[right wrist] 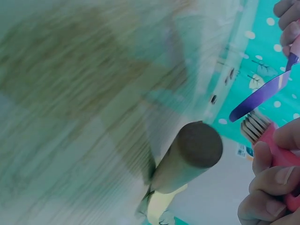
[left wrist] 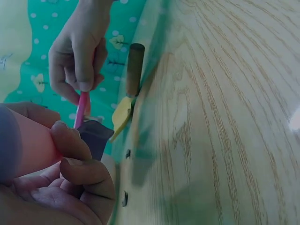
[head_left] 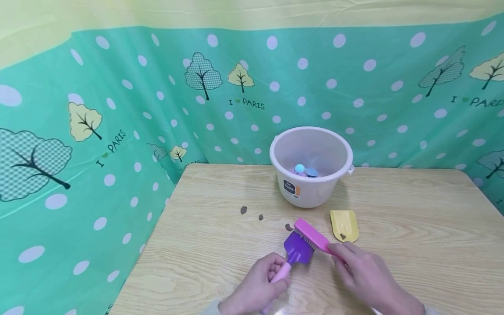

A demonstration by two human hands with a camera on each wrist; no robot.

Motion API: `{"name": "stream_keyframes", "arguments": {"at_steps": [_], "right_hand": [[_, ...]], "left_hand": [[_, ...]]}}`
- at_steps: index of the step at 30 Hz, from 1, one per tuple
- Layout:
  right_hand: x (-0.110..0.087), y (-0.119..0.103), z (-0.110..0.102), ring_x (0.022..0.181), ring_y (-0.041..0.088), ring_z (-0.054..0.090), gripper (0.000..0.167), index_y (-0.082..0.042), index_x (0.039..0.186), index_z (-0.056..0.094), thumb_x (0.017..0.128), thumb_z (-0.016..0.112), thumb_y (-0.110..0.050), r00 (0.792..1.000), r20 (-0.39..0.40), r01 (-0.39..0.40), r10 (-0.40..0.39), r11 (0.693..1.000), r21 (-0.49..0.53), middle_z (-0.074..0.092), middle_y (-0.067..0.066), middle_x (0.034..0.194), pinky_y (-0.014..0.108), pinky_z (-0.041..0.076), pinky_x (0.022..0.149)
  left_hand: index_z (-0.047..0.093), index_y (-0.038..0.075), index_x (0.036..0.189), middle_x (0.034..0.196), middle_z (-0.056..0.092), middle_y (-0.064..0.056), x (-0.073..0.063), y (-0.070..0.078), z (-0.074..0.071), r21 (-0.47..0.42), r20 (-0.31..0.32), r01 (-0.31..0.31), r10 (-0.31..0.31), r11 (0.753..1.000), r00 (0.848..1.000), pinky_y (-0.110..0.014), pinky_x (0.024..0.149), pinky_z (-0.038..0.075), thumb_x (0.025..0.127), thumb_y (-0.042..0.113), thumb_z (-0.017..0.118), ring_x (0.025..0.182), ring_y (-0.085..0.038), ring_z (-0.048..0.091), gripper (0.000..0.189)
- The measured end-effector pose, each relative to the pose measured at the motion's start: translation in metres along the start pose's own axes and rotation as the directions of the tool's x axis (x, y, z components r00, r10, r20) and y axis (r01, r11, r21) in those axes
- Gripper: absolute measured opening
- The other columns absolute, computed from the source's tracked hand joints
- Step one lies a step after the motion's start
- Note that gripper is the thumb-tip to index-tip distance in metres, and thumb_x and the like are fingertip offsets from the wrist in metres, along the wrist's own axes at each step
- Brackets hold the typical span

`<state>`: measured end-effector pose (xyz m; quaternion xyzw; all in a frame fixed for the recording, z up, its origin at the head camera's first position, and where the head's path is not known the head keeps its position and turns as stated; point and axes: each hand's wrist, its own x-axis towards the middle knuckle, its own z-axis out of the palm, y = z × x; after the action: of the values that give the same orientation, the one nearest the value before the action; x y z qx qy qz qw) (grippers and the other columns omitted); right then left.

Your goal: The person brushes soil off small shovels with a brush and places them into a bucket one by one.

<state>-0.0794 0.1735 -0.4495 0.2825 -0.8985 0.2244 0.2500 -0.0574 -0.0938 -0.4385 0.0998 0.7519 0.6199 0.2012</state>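
My left hand (head_left: pixel 260 282) grips the pink handle of a small purple toy shovel (head_left: pixel 298 248), its blade held over the table. In my right hand (head_left: pixel 364 269) is a pink brush (head_left: pixel 313 234), its bristles right at the shovel blade. The right wrist view shows the brush bristles (right wrist: pixel 255 125) against the blade's edge. A small brown piece (head_left: pixel 288 227) lies just beyond the brush head. Farther left are two more brown pieces (head_left: pixel 243 210) on the table. Right of the brush lies a yellow shovel (head_left: pixel 339 221) with a brown bit on it; its handle (left wrist: pixel 135 68) shows in the left wrist view.
A pale bucket (head_left: pixel 303 192) stands at the back of the wooden table (head_left: pixel 204 245). Inside it are a light blue ball (head_left: pixel 299 168) and other small items. A green dotted curtain (head_left: pixel 157 96) hangs behind the table and along its left side.
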Motion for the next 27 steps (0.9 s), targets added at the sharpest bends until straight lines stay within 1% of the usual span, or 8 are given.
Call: {"name": "stream_keyframes", "arguments": {"at_steps": [5,8,11,14,18,22,24,27], "right_hand": [[-0.002,0.004,0.001,0.055,-0.006,0.04,0.035,-0.02,0.105,0.068,0.072,0.07,-0.01,1.0,0.013,-0.023,0.024,0.999,-0.027,0.059,-0.014,0.08,0.016,0.031,0.042],[-0.003,0.005,0.001,0.053,-0.006,0.035,0.034,-0.021,0.106,0.067,0.073,0.071,-0.011,0.998,0.039,-0.053,0.055,0.997,-0.052,0.054,-0.015,0.077,0.017,0.029,0.041],[-0.005,0.005,0.002,0.052,-0.005,0.033,0.034,-0.02,0.105,0.067,0.073,0.073,-0.012,0.994,0.056,-0.088,0.093,0.992,-0.09,0.053,-0.014,0.076,0.019,0.029,0.041],[-0.005,0.004,0.001,0.051,-0.004,0.033,0.034,-0.019,0.105,0.065,0.073,0.073,-0.012,0.991,0.053,-0.119,0.126,0.986,-0.115,0.054,-0.013,0.076,0.021,0.029,0.04],[-0.002,0.002,-0.003,0.053,-0.002,0.035,0.035,-0.018,0.107,0.064,0.073,0.071,-0.012,0.991,0.031,-0.125,0.129,0.987,-0.102,0.055,-0.012,0.078,0.022,0.03,0.041],[0.0,-0.002,-0.008,0.059,-0.003,0.044,0.036,-0.018,0.11,0.065,0.075,0.07,-0.012,0.998,0.019,-0.06,0.061,0.998,-0.032,0.059,-0.013,0.084,0.021,0.037,0.044],[0.0,-0.006,-0.01,0.063,-0.003,0.046,0.033,-0.017,0.112,0.065,0.08,0.068,-0.014,1.0,0.015,-0.002,0.001,1.0,0.026,0.06,-0.013,0.088,0.017,0.04,0.048],[0.002,-0.013,-0.009,0.064,-0.003,0.044,0.025,-0.016,0.113,0.067,0.092,0.057,-0.023,0.995,-0.014,0.095,-0.094,0.991,0.093,0.057,-0.015,0.087,0.011,0.038,0.052]], "left_hand": [[0.057,0.003,0.108,0.086,0.058,0.0,-0.001,0.001,-0.002,-0.006,0.011,-0.01,0.01,1.0,1.0,-0.021,0.06,0.049,0.081,0.004,0.066,0.068,-0.008,0.055,0.028],[0.058,0.003,0.107,0.085,0.057,0.0,-0.001,0.0,-0.002,0.005,0.01,-0.023,0.023,1.0,1.0,-0.02,0.06,0.049,0.081,0.004,0.067,0.068,-0.007,0.054,0.028],[0.058,0.004,0.107,0.085,0.057,0.0,0.0,-0.002,-0.002,0.025,0.005,-0.036,0.036,0.999,0.999,-0.019,0.061,0.048,0.081,0.003,0.067,0.068,-0.006,0.054,0.027],[0.058,0.006,0.107,0.087,0.058,0.0,0.002,-0.002,-0.001,0.037,-0.002,-0.034,0.035,0.999,0.999,-0.019,0.061,0.047,0.08,0.003,0.067,0.069,-0.005,0.053,0.028],[0.058,0.006,0.107,0.088,0.058,-0.001,0.002,-0.002,0.001,0.035,-0.008,-0.026,0.026,0.999,1.0,-0.019,0.061,0.048,0.08,0.003,0.067,0.069,-0.006,0.054,0.029],[0.058,0.005,0.108,0.087,0.058,0.0,0.002,0.0,0.001,0.026,-0.003,-0.02,0.02,0.999,1.0,-0.02,0.061,0.048,0.08,0.004,0.066,0.07,-0.007,0.054,0.029],[0.058,0.006,0.108,0.085,0.058,0.002,0.002,0.0,0.001,0.028,0.001,-0.015,0.015,0.999,1.0,-0.02,0.06,0.049,0.081,0.007,0.067,0.069,-0.007,0.055,0.029],[0.058,0.006,0.108,0.084,0.058,0.002,0.002,0.001,0.0,0.036,-0.001,-0.011,0.011,0.999,1.0,-0.02,0.059,0.049,0.083,0.01,0.067,0.069,-0.008,0.055,0.028]]}}
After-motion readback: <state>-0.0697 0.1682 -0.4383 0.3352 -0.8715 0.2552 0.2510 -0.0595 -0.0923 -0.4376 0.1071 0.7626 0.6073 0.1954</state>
